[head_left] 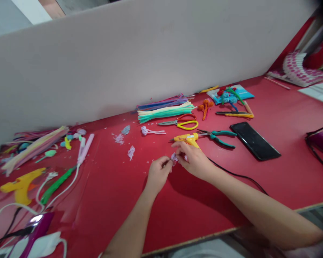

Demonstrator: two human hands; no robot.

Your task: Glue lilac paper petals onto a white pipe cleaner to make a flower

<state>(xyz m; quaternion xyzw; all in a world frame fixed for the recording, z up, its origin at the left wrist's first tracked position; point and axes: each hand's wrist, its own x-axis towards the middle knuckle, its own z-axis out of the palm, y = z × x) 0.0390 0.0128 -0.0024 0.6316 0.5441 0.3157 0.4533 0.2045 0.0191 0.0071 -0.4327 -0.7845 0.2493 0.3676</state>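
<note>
In the head view, a small lilac fuzzy pipe-cleaner piece (173, 156) is held between my two hands above the red table. My left hand (158, 173) pinches it from the left with thumb and forefinger. From the right, my right hand (193, 160) has its fingers curled closely about the same piece, hiding part of it. Just behind the right hand lies a yellow glue gun (185, 138), its grip partly covered. A lilac pipe-cleaner flower (150, 131) with thin stems rests farther back, near small heaps of lilac clippings (131, 152).
Yellow-and-red-handled scissors (187, 124), teal pliers (222, 138) and a black phone (254, 140) lie behind and right. Pipe-cleaner bundles (165, 111) sit near the white partition (140, 61). At left are a second glue gun (23, 184), a pink styling iron (84, 148) and cords.
</note>
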